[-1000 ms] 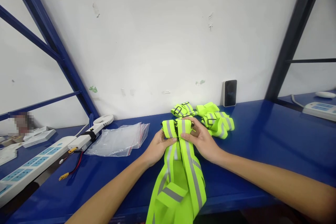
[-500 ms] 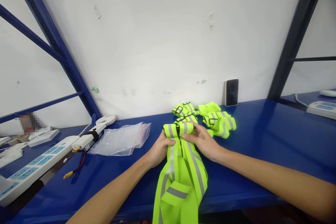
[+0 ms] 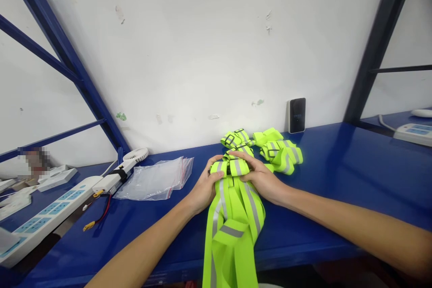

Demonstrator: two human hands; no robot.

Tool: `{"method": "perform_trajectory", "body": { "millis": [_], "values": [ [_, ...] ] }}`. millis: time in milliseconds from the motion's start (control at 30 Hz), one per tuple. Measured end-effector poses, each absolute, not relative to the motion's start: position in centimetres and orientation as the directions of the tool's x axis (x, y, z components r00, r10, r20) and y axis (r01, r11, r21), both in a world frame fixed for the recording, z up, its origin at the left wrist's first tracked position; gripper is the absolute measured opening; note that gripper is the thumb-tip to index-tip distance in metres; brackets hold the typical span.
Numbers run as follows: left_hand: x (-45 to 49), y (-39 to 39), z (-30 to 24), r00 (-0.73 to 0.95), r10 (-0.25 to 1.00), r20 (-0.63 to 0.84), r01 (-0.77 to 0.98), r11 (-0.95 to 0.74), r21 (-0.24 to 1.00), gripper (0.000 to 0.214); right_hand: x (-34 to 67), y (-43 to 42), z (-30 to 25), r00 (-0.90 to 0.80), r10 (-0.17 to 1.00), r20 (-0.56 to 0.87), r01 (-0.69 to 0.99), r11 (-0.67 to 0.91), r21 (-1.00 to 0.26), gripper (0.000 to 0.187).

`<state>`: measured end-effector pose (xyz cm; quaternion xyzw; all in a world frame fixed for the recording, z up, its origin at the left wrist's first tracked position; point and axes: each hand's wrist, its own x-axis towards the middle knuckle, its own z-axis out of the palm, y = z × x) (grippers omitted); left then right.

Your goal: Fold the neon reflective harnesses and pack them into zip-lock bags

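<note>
A neon yellow-green reflective strap harness (image 3: 232, 229) with grey stripes lies at the table's front middle, its loose end hanging over the edge. Its top is bunched into a folded bundle. My left hand (image 3: 207, 184) grips the left side of that bundle, thumb on the front. From the right, my right hand (image 3: 261, 177) holds the other side, its fingers reaching across the top. Just behind the hands are more folded reflective straps (image 3: 236, 137) with black buckles, and another pile of reflective straps (image 3: 281, 155) sits to the right.
Clear plastic bags (image 3: 151, 182) lie left of the hands. Beyond them are a small white fan (image 3: 135, 155), a cable with yellow connectors (image 3: 101, 211) and a white power strip (image 3: 50, 213). A dark-faced box (image 3: 297, 115) leans on the wall. Blue posts (image 3: 81, 72) frame the table (image 3: 330, 189).
The folded top has been pressed narrower between both hands. My right fingers have moved up over it, and the hanging straps have shifted slightly right.
</note>
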<state>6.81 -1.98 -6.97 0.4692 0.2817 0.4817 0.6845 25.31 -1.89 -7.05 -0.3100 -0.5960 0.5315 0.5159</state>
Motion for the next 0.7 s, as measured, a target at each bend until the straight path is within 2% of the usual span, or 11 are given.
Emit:
{"method": "perform_trajectory", "body": {
  "millis": [100, 200, 367, 500, 700],
  "values": [
    [6.6, -2.1, -6.7, 0.351, 0.933, 0.082, -0.384, 0.064, 0.921, 0.081, 25.6, -2.0, -7.0, -0.34, 0.894, 0.292, -0.185, 0.241, -0.953, 0.093],
    [6.2, -2.1, -6.2, 0.362, 0.925, 0.116, -0.365, 0.027, 0.931, 0.092, 25.5, -2.2, -6.8, -0.317, 0.915, 0.251, -0.26, 0.17, -0.95, 0.098],
    [5.6, -1.9, -6.0, 0.374, 0.911, 0.173, -0.356, -0.031, 0.934, 0.106, 25.3, -2.0, -6.5, -0.216, 0.969, 0.12, -0.283, 0.056, -0.958, 0.077],
    [5.5, -1.8, -6.9, 0.425, 0.898, 0.114, -0.301, 0.022, 0.953, 0.102, 25.2, -2.2, -7.0, -0.28, 0.943, 0.179, -0.305, 0.089, -0.948, 0.061],
    [5.9, -1.6, -7.4, 0.442, 0.893, 0.088, -0.301, 0.055, 0.952, 0.09, 24.4, -2.6, -8.0, -0.201, 0.941, 0.272, -0.25, 0.219, -0.943, 0.054]
  ]
}}
